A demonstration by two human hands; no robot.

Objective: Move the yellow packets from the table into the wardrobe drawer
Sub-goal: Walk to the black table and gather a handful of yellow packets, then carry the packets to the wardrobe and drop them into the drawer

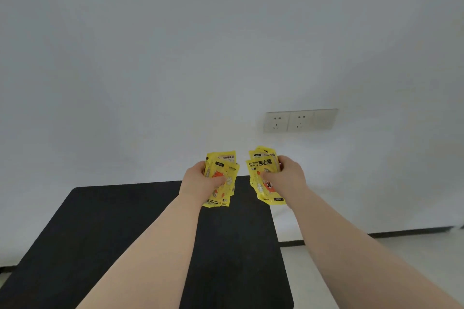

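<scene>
Left hand (pixel 198 180) grips a bunch of yellow packets (pixel 222 178), thumb across the front and fingers curled behind. Right hand (pixel 288 179) grips a second bunch of yellow packets (pixel 263 178) the same way, thumb pressed on the printed face. Both bunches are held up off the black table (pixel 100 228), over its far edge, side by side but apart. A white wall (pixel 175 57) behind carries a row of sockets (pixel 300 120).
</scene>
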